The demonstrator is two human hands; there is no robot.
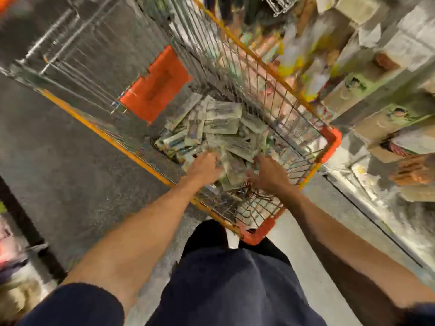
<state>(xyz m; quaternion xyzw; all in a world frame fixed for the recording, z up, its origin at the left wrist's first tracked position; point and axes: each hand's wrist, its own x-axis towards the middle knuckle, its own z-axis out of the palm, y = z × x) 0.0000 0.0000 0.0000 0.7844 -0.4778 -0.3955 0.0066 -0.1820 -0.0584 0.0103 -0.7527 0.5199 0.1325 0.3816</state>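
A wire shopping cart [328, 135] with an orange rim and orange corner guards stands in front of me. A heap of flat pale packets [221, 124] lies in its near end. My left hand [203, 167] and my right hand [268, 172] both reach into the cart from above. Between them they grip a bunch of the packets [231, 169], the left hand on its left side and the right hand on its right side. The frame is blurred, so single fingers are hard to make out.
An orange plastic flap [156, 88] hangs on the cart's folding wire seat. Shelves [376, 74] stacked with boxed goods run along the right. Grey floor [58, 161] lies to the left. My dark shorts [226, 285] fill the bottom of the view.
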